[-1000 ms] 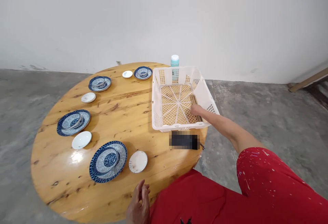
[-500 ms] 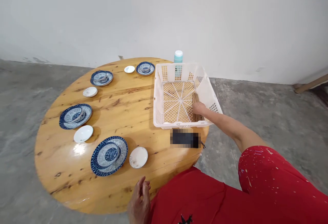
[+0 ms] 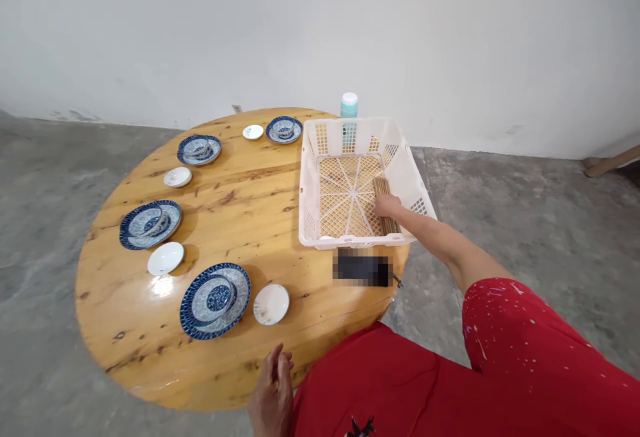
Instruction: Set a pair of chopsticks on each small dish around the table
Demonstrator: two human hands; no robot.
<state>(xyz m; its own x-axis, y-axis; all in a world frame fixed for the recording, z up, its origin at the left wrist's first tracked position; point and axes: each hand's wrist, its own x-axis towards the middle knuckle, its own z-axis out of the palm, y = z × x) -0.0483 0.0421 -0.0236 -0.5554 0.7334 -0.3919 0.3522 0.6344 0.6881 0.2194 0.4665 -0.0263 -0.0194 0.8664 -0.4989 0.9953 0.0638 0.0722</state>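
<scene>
My right hand (image 3: pixel 387 206) reaches down into a white plastic basket (image 3: pixel 424 187) and is closed on chopsticks. The bundle of brown chopsticks (image 3: pixel 390 225) lies along the right side of the basket floor, partly covered by the hand. My fingertips are hidden, so how many sticks they grip cannot be made out. My left hand (image 3: pixel 274 384) rests near the table's front edge, loosely open with its fingers a little bent and nothing in it. Closest to it are a small white dish (image 3: pixel 271 304) and a blue-patterned plate (image 3: pixel 192 324) with a matching bowl (image 3: pixel 218 298) on top.
Around the wooden table (image 3: pixel 235 224) stand more blue plates (image 3: pixel 131 242) with bowls, each beside a small white dish (image 3: pixel 166 258). A dark, pixelated object (image 3: pixel 363 269) lies before the basket. Behind the basket is a light-blue bottle (image 3: pixel 349 105) with a white lid.
My right hand has shifted slightly on the chopsticks, and more of the bundle shows beside it. My left hand stays where it was. The view has moved a little.
</scene>
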